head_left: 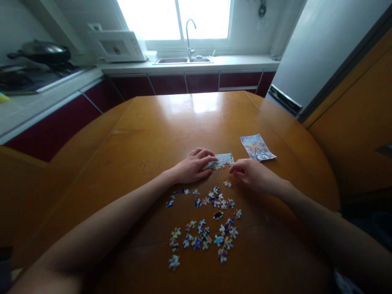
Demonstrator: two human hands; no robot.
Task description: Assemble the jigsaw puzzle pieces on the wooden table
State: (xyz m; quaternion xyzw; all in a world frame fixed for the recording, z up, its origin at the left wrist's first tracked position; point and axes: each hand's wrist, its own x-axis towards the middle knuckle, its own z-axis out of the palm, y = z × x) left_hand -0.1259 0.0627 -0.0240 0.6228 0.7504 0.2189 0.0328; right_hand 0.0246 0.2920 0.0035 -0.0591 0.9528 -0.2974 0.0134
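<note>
A partly joined jigsaw puzzle (225, 159) lies on the wooden table, its lower edge uneven. My left hand (196, 164) rests on its left side, fingers stretched out and covering that part. At the puzzle's right edge is my right hand (249, 171), fingers curled together; whatever they pinch is hidden. Just below sits a single loose puzzle piece (227, 184). Nearer to me, several more loose pieces (217, 198) are scattered in groups, with another cluster (203, 232) closer still. A printed picture sheet (257, 146) lies beyond my right hand.
The large wooden table (147, 130) has a rounded edge. Behind it runs a counter with a sink (171, 61), a faucet (188, 38) and a white microwave (119, 45). A pan (45, 52) stands on the stove at left; a fridge (324, 49) is at right.
</note>
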